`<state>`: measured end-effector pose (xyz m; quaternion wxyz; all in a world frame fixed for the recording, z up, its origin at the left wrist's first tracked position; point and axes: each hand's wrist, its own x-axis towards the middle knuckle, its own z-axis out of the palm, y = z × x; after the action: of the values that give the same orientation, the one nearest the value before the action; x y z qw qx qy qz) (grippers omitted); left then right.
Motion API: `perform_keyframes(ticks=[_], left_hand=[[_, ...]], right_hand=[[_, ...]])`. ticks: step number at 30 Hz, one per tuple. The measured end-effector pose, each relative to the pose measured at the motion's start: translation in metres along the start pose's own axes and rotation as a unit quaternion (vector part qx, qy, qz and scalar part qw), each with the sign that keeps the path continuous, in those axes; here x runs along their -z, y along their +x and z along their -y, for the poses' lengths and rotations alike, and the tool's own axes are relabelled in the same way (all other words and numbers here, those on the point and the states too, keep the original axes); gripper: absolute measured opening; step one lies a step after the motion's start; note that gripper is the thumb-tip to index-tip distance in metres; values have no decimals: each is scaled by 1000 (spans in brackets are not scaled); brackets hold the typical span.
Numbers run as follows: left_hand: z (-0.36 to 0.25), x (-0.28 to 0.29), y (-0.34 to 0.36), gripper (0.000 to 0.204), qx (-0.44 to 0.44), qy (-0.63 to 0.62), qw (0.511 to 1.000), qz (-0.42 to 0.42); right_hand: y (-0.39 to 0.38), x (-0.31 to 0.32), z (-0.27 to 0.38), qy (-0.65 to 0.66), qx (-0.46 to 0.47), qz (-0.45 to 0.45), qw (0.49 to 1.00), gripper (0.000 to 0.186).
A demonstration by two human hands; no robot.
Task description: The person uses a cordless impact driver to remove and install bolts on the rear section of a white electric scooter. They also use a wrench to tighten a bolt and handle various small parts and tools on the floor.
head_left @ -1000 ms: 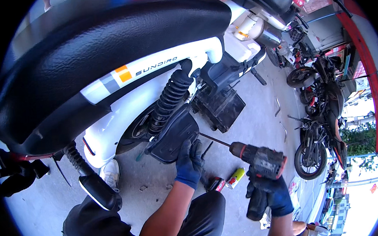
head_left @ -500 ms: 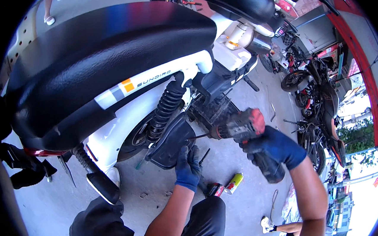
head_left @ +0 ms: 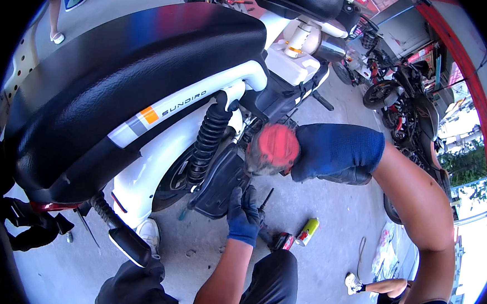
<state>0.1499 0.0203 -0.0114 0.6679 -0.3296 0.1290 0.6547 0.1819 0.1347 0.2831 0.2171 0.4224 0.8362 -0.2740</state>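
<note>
A white and black scooter (head_left: 160, 151) fills the left and centre. Low beside its rear wheel and black coil shock absorber (head_left: 210, 133) sits a black plastic cover (head_left: 216, 182). My left hand (head_left: 242, 216), in a blue and dark work glove, has its bent fingers on the cover's lower right edge. My gloved right hand (head_left: 333, 153) is closed round a cordless drill (head_left: 271, 149) with a red rear end. The drill is held just right of the cover; its rear end faces up and hides the bit and where it meets the cover.
On the floor by my knee lie a second power tool (head_left: 282, 242) in black and red and a yellow-green can (head_left: 308, 231). Parked motorcycles (head_left: 411, 108) line the right. Another person's leg and shoe (head_left: 353, 283) show at lower right, another person's foot (head_left: 57, 37) at upper left.
My right hand has moved left and up with the drill, which has turned so its red rear end faces up. My left hand stays at the cover.
</note>
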Motion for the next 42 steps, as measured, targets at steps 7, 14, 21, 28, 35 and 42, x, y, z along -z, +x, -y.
perform_keyframes(ticks=[7, 14, 21, 28, 35, 42], left_hand=[[2, -5, -2, 24, 6, -12, 1000, -4], [-1, -8, -4, 24, 2, -2, 1000, -10], [1, -7, -5, 29, -9, 12, 999, -29], [-4, -6, -4, 30, -3, 19, 1000, -4], [-4, -11, -8, 29, 26, 17, 999, -28], [-5, -7, -6, 27, 8, 33, 999, -7]], right_hand=[[24, 26, 8, 80, -149, 117, 979, 25], [42, 39, -17, 138, -187, 131, 964, 17], [37, 37, -1, 111, -202, 110, 967, 19], [39, 35, -6, 102, -179, 112, 972, 22], [37, 30, -18, 97, -192, 113, 970, 23], [36, 32, -4, 105, -192, 102, 971, 20]])
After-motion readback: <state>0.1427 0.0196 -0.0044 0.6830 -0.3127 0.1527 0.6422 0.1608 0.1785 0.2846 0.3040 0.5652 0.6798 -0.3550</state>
